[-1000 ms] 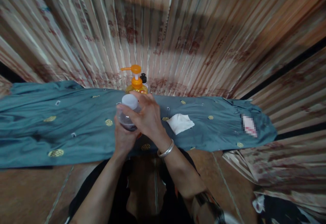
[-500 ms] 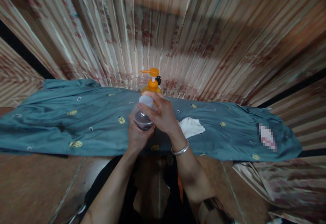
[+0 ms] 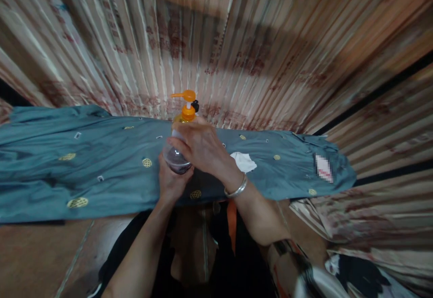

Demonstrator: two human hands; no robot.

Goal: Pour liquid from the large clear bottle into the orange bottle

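Note:
My left hand (image 3: pixel 173 181) is wrapped around the lower part of a clear rounded bottle (image 3: pixel 176 160) with a whitish cap. Over the top of it, my right hand (image 3: pixel 199 144) is closed, its thumb bent across the front. The back of that hand hides most of the cap. Just behind both hands stands a pump bottle (image 3: pixel 188 114) with an orange pump head, its spout pointing left. To the right of my right wrist lies a crumpled white tissue (image 3: pixel 244 161).
A blue-green cloth with yellow patterns (image 3: pixel 111 171) covers the long narrow table. Pleated curtains (image 3: pixel 203 40) hang right behind it. A blurred-out small item (image 3: pixel 324 168) lies near the right end. Dark bars (image 3: pixel 379 92) run along the right.
My right hand has turned over the cap, its back now facing up and covering more of the cap. The view has shifted right, so things appear farther left.

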